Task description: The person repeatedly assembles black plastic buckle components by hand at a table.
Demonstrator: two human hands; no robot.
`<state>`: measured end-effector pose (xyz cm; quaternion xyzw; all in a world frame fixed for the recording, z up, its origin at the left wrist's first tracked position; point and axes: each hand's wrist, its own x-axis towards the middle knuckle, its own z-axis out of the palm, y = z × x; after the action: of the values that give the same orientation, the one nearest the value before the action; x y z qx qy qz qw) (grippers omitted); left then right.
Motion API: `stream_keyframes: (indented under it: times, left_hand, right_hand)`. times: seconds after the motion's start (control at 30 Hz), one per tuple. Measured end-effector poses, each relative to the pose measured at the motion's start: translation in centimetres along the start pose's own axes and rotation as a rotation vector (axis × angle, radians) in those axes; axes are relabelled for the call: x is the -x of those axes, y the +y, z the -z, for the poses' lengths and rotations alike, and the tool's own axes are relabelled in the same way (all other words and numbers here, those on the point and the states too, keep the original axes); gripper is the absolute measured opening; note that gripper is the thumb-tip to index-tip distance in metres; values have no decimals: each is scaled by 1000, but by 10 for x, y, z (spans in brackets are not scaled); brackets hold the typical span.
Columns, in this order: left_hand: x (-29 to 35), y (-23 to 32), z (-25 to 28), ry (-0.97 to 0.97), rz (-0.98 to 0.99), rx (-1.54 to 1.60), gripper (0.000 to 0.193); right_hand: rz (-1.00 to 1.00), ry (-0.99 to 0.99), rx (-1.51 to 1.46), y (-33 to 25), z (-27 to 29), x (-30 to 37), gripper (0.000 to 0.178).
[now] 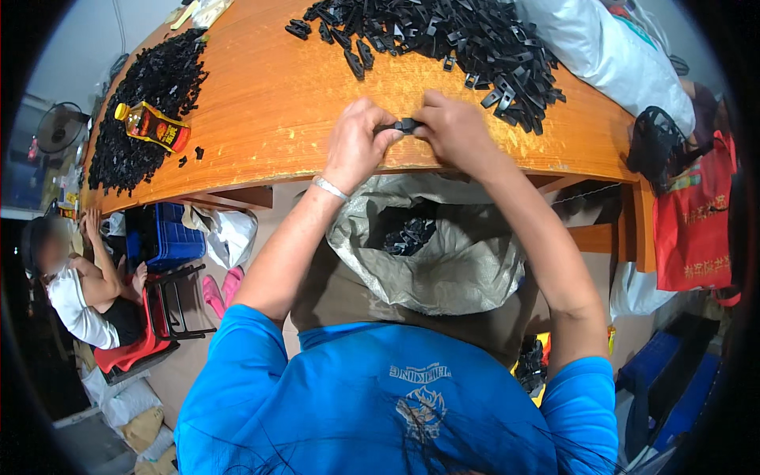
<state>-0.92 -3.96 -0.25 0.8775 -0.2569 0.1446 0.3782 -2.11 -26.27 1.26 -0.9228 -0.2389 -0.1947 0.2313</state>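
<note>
Between my two hands, just above the near edge of the wooden table (pixel 261 87), is a small black plastic clip (pixel 408 125). Its left end is pinched by the thumb and fingers of my left hand (pixel 356 142). My right hand (pixel 455 131) grips the other end, its fingers closed and slightly blurred. Beyond my hands lies a large heap of similar black plastic clips (pixel 443 39). Below the table edge, a pale woven sack (pixel 467 289) gapes on my lap, with black plastic pieces (pixel 410 236) inside.
A second heap of small black parts (pixel 150 71) covers the table's left end, with a yellow-capped bottle (pixel 158 128) lying on it. White sacking (pixel 609 55) and a red bag (pixel 697 222) are at the right. Another person (pixel 87 293) sits on a red chair at left.
</note>
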Motion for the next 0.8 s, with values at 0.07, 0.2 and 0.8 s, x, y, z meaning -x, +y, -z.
stream_keyframes:
  times: [0.07, 0.2, 0.8]
  left_hand:
    - [-5, 1, -3, -27, 35, -30, 19]
    - [-3, 6, 1, -77, 36, -24, 19]
    - [-83, -49, 17, -59, -10, -379, 28]
  right_hand:
    - [78, -22, -21, 0, -8, -10, 19]
    - [12, -70, -35, -2, 0, 1, 19]
    - [-139, -210, 378, 60, 45, 2, 20]
